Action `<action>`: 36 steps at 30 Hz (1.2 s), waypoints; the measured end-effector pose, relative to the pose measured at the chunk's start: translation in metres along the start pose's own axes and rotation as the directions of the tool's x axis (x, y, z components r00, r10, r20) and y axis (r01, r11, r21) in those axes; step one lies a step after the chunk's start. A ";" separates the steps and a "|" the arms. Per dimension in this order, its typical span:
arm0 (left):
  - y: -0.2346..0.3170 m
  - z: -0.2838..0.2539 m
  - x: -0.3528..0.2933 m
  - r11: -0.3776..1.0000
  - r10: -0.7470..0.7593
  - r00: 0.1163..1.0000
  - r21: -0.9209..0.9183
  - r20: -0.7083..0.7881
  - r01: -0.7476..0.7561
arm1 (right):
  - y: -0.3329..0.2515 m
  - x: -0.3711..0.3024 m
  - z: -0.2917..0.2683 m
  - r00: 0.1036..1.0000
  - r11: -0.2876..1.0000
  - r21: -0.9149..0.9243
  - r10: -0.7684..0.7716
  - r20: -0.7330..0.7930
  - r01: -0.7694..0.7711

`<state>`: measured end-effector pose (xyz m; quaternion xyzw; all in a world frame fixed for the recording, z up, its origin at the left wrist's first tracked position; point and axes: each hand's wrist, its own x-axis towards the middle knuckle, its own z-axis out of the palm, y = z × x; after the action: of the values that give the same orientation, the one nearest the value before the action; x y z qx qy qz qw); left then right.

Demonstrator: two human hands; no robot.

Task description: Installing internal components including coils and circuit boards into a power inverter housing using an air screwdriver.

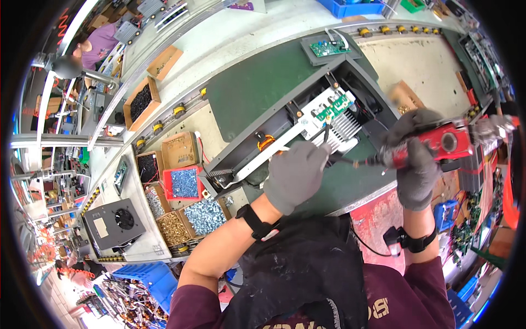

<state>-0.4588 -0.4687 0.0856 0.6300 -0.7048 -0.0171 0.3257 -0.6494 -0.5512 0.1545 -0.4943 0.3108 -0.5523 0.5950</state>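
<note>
Driver (448, 141) in right hand (417, 176); tray (167, 185) (red) holds fasteners (184, 182).

A person in a purple top (102, 45) shows at upper left, a blue bin (359, 11) and smaller green bin (412, 5) at the top — a blue crate (159, 281) at lower left.

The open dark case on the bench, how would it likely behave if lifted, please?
The dark case would probably feel stiff, given its straight walls. The finned block inside looks metallic, so it may be heavy. The exposed green circuit board suggests parts could be fragile.
</note>
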 end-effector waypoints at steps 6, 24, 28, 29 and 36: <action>-0.006 0.018 0.037 0.951 -0.272 0.955 -0.185 -0.117 0.248 | 0.029 0.069 0.019 0.984 0.990 -0.019 -0.138 0.115 0.141; -0.001 0.038 0.014 0.899 0.100 0.959 0.389 0.267 -0.202 | 0.052 0.096 0.028 0.994 0.954 -0.300 0.006 0.108 0.027; 0.001 0.052 0.006 0.959 -0.019 0.956 0.275 0.292 -0.065 | 0.071 0.094 0.006 0.982 0.953 -0.255 -0.134 0.134 0.165; -0.001 0.052 0.005 0.968 0.040 0.962 0.227 0.269 -0.104 | 0.075 0.095 -0.002 0.938 0.822 -0.465 -0.233 0.255 0.331; -0.020 -0.018 -0.011 0.953 0.075 0.956 0.261 0.285 -0.152 | 0.081 0.111 -0.063 0.650 0.425 -0.516 -0.281 0.706 0.744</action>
<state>-0.4328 -0.4560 0.0864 0.6195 -0.7734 0.0154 0.1338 -0.6571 -0.6820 0.0781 -0.8994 0.1678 -0.3659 0.1703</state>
